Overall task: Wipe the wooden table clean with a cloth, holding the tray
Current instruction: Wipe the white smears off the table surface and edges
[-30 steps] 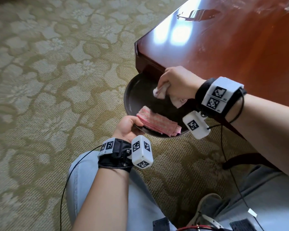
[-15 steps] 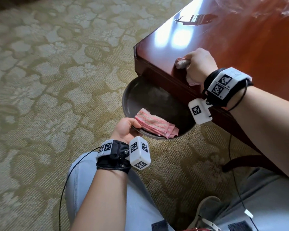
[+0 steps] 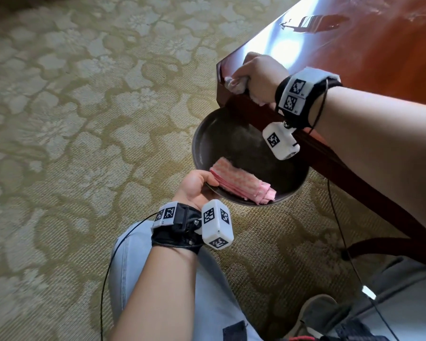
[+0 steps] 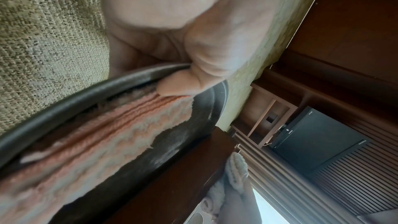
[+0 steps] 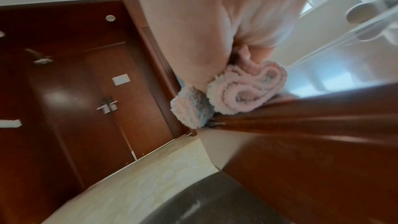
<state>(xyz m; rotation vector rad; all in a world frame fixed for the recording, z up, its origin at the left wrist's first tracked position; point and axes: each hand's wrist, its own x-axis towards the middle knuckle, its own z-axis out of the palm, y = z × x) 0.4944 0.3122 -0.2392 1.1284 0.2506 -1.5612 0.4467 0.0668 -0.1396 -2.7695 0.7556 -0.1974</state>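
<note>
Right hand (image 3: 257,75) has its fingers clamped on a bunched pale pink cloth (image 3: 234,83), pressed at the corner of the glossy red-brown wooden counter (image 3: 354,57). Left hand (image 3: 197,188) pinches the rim of the round dark metal tray (image 3: 202,134), held just below that edge; a folded pink checked cloth (image 3: 241,183) lies inside. Wiping under way; most of the top probably remains.

text: none legible | black appliance (image 4: 318,140) lettering (too blurred to read)

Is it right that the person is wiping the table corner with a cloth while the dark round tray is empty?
Not quite. The tray isn't empty: the head view shows a folded pink cloth lying in it. The right hand does wipe the table corner with a wadded cloth.
</note>
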